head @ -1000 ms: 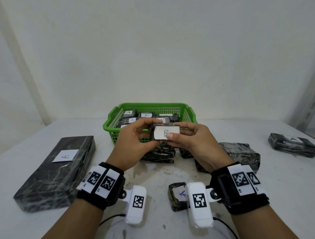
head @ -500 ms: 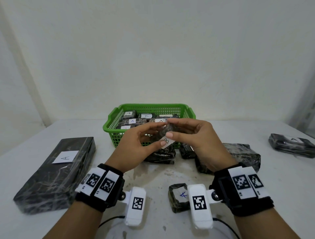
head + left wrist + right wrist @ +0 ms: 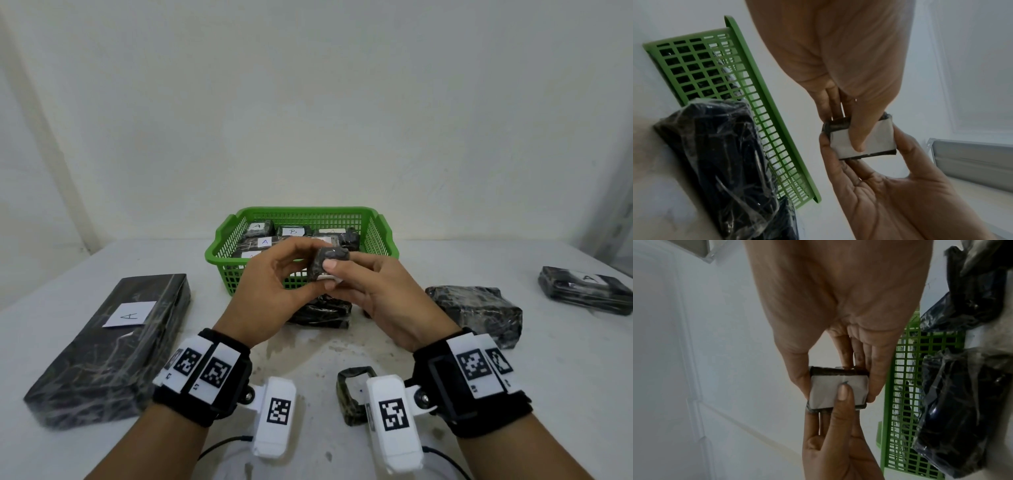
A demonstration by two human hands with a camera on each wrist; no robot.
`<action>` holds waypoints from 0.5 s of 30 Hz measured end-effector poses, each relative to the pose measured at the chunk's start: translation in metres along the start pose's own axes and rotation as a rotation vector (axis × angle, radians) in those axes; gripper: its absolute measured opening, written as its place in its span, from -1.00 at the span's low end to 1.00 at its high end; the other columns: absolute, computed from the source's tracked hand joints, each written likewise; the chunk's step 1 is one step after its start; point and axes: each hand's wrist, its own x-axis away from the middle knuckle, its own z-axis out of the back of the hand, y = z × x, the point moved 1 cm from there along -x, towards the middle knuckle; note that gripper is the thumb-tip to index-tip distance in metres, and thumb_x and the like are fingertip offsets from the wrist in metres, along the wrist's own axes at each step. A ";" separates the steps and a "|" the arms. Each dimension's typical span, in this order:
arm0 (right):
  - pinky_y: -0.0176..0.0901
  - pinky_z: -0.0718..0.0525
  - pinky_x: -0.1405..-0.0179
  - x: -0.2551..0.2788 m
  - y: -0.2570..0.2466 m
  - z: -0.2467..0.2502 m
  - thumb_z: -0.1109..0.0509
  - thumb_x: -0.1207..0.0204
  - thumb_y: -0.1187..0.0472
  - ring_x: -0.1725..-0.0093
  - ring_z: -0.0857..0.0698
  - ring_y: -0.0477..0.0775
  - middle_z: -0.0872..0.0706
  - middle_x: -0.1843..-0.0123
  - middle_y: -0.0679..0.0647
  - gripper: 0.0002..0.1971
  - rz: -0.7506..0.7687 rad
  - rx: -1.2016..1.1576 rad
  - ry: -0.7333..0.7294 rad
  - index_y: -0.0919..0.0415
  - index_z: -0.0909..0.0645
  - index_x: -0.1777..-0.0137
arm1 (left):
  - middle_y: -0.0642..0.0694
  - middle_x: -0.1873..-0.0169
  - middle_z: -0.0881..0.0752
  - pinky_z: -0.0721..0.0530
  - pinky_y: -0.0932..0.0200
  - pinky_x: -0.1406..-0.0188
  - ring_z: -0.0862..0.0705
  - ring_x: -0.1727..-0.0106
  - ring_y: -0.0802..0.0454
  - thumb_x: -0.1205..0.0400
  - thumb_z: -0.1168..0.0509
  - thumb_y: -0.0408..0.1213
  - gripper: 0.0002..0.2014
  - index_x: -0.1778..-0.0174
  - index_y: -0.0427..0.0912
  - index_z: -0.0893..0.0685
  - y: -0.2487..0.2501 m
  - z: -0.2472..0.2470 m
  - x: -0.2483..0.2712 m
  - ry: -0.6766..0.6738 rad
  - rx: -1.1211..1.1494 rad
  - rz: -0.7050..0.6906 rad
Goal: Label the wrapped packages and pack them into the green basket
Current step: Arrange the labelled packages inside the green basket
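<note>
Since half a second ago the small wrapped package (image 3: 327, 262) has tipped further over, so its white label (image 3: 863, 142) now faces down toward the wrists, its letter out of the head view. The left hand (image 3: 274, 284) pinches one side; the right hand (image 3: 376, 291) grips the other, thumb pressed on the label. The package is dark, plastic-wrapped and squarish, held above the table just in front of the green basket (image 3: 383, 236).

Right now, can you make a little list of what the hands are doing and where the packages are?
left hand: grips the small package
right hand: pinches the same package, thumb on its white label
green basket: behind the hands, labelled packages inside
long package: on the table, left side, labelled A
lumpy package: right side, no label showing
</note>
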 end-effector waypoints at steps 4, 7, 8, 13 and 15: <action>-0.15 -0.83 -0.17 0.000 0.000 0.000 -0.48 -0.66 0.22 -0.11 -0.82 0.07 -0.86 -0.10 0.24 -0.76 -0.026 0.011 0.002 0.36 -0.81 -0.20 | -0.07 -0.12 -0.84 -0.77 -0.09 -0.30 -0.81 -0.21 -0.11 -0.46 -0.63 -0.41 -0.60 -0.22 -0.16 -0.77 0.000 0.000 0.000 -0.001 -0.030 -0.013; -0.18 -0.84 -0.10 0.000 -0.001 0.001 -0.48 -0.66 0.24 -0.09 -0.83 0.09 -0.87 -0.15 0.32 -0.75 -0.009 0.032 0.021 0.41 -0.81 -0.20 | -0.07 -0.09 -0.84 -0.78 -0.09 -0.29 -0.81 -0.19 -0.12 -0.43 -0.63 -0.33 -0.60 -0.19 -0.18 -0.78 0.001 0.000 0.001 -0.001 -0.027 -0.018; -0.18 -0.85 -0.12 0.000 -0.002 0.001 -0.49 -0.65 0.25 -0.10 -0.84 0.09 -0.87 -0.19 0.33 -0.76 -0.009 0.038 0.017 0.40 -0.81 -0.20 | -0.09 -0.08 -0.84 -0.78 -0.10 -0.29 -0.81 -0.19 -0.13 -0.43 -0.63 -0.33 -0.59 -0.19 -0.20 -0.78 0.000 0.000 0.001 -0.003 -0.027 -0.019; -0.10 -0.80 -0.31 0.000 -0.004 0.004 -0.50 -0.58 0.15 -0.17 -0.81 0.10 -0.82 -0.29 0.37 -0.65 -0.035 -0.002 -0.042 0.39 -0.79 -0.24 | -0.15 -0.09 -0.84 -0.78 -0.20 -0.26 -0.82 -0.16 -0.16 -0.42 -0.65 -0.43 -0.59 -0.18 -0.24 -0.77 -0.003 0.003 -0.001 0.020 0.007 0.012; -0.07 -0.80 -0.31 0.000 -0.005 0.005 -0.44 -0.67 0.21 -0.16 -0.82 0.12 -0.82 -0.28 0.40 -0.72 -0.032 0.002 -0.035 0.40 -0.79 -0.24 | -0.15 -0.09 -0.84 -0.78 -0.21 -0.26 -0.83 -0.15 -0.15 -0.41 -0.65 -0.42 -0.58 -0.18 -0.24 -0.77 -0.004 0.005 -0.002 0.026 0.022 0.027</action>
